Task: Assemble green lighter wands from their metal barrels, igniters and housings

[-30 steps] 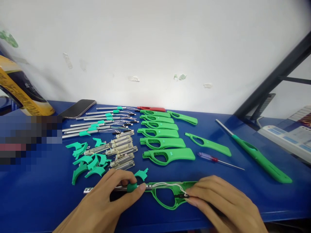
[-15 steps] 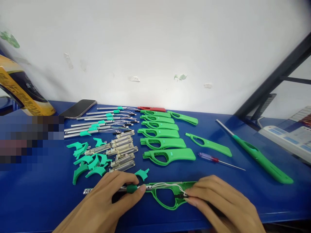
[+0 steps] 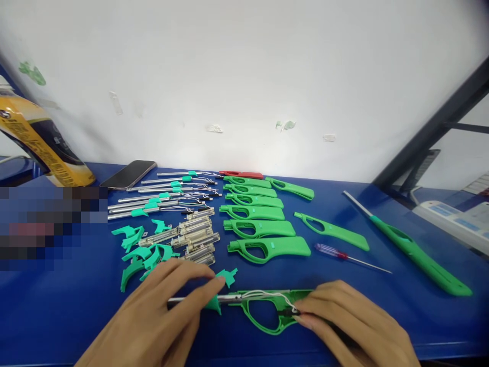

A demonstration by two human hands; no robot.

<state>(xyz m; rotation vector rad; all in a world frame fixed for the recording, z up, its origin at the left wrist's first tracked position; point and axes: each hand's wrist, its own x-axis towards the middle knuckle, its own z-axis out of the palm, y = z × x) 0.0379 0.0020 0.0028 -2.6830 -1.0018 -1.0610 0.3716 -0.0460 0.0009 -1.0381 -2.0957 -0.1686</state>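
Observation:
An open green lighter shell half [image 3: 272, 332] lies at the front of the table, its finger loop toward me. My left hand [image 3: 156, 311] is closed around a metal lighter tube [image 3: 231, 298] with a teal sleeve [image 3: 214, 305]; the tube's end meets the shell's narrow left end. White wires [image 3: 265, 293] run from the tube along the shell's upper edge to a small black piece [image 3: 286, 312]. My right hand [image 3: 355, 321] pinches that piece inside the shell and covers the shell's right end. Just beyond my left fingertips lies a loose teal trigger [image 3: 228, 277].
Behind lie several wired metal tubes [image 3: 153, 200], clear fuel tanks [image 3: 194, 232], teal triggers [image 3: 133, 237] and green shells [image 3: 280, 247]. To the right are a screwdriver [image 3: 332, 251] and a whole green lighter [image 3: 420, 255]. A phone [image 3: 130, 174] and yellow-labelled bottle [image 3: 49, 137] stand at left.
My left thumb has drawn back from the tube's right end, uncovering more metal. The teal sleeve now shows turned downward. My right hand keeps its pinch. The whole view has shifted slightly.

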